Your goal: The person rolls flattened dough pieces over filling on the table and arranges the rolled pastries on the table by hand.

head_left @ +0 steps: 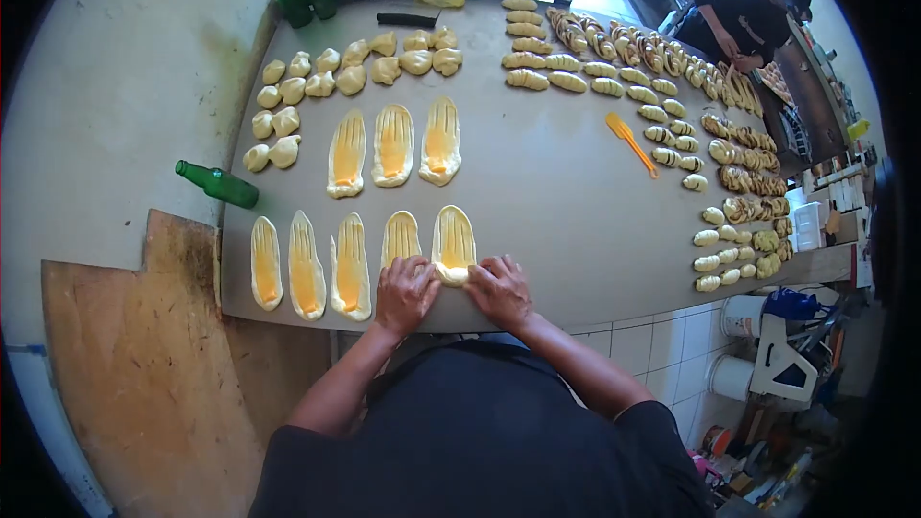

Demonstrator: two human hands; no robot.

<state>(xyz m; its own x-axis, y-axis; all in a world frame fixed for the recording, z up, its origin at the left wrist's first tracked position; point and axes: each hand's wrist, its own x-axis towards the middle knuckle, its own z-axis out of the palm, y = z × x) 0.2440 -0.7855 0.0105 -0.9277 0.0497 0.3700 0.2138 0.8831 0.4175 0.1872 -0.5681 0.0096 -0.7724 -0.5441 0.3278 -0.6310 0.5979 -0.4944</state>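
At the table's front edge lies an oval piece of dough (454,238) with slits in its far half and a yellow-orange filling. Its near end is folded over into a thick lip. My left hand (407,294) grips the left corner of that lip with curled fingers, and my right hand (500,290) pinches the right corner. Just left, another slit dough oval (400,233) is partly covered by my left hand. Several more filled ovals (352,267) lie further left, and three (392,146) form a row behind.
Dough balls (351,79) and green bottles (219,184) stand at the left. An orange spatula (631,144) lies right of centre. Rolled and twisted dough pieces (662,134) line the right side. A dark scraper (407,19) lies at the back. Another person (734,10) works at the far right.
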